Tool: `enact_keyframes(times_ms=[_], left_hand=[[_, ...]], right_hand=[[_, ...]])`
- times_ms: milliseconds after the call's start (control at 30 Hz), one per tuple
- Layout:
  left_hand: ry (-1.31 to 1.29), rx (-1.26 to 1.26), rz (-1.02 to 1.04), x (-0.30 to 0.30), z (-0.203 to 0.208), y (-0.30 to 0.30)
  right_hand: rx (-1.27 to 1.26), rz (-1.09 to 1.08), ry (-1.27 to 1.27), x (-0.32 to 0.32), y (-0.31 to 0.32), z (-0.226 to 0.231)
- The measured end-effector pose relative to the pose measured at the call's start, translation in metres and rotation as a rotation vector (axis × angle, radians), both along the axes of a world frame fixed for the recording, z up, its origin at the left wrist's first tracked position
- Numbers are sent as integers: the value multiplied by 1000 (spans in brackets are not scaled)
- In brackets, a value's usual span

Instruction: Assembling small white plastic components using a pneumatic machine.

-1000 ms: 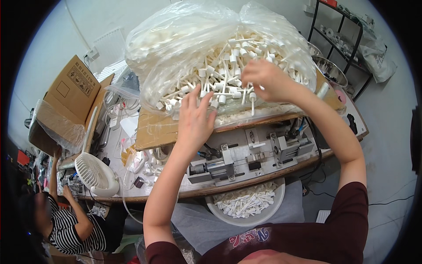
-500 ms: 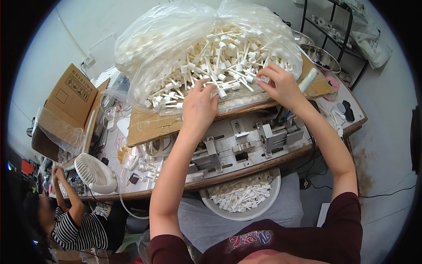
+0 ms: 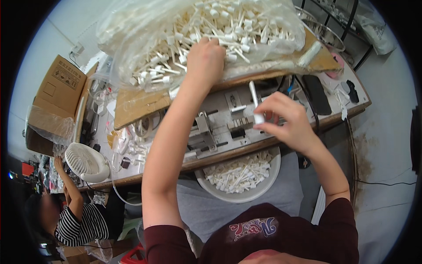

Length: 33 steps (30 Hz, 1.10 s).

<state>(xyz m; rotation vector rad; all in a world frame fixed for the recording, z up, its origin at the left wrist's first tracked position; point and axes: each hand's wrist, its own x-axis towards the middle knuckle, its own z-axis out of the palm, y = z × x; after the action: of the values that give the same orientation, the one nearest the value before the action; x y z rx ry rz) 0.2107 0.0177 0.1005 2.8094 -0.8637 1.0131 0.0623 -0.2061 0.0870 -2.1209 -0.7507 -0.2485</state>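
One white stick (image 3: 254, 95) between right fingers (image 3: 273, 104)

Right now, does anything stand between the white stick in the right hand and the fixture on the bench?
Nothing visible: the right hand holds the stick over the fixture, with only air showing between. The cardboard edge shows just past the stick's tip. Height can't be told.

Single view: head-worn fisheye, left of a side-by-side pair. Sits above the wearer's shirt (image 3: 281, 235); faces down and forward across the workbench (image 3: 202, 162). Left hand (image 3: 205, 61) and right hand (image 3: 283, 119) stand at near range, well inside the rim.
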Motion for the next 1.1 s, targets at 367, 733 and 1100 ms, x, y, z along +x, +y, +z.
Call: enact_keyframes(times_ms=[367,733,1100], left_hand=[[-59,-475,-213,-112,10,6],[151,-704,-169,-187,-23,17],[214,-746,-142,-201,-45,15]], right_hand=[[-329,-11,-407,-32,33,-78],[-499,-37,-468,-23,47,-67],[-500,5,-398,-18,46,-55]])
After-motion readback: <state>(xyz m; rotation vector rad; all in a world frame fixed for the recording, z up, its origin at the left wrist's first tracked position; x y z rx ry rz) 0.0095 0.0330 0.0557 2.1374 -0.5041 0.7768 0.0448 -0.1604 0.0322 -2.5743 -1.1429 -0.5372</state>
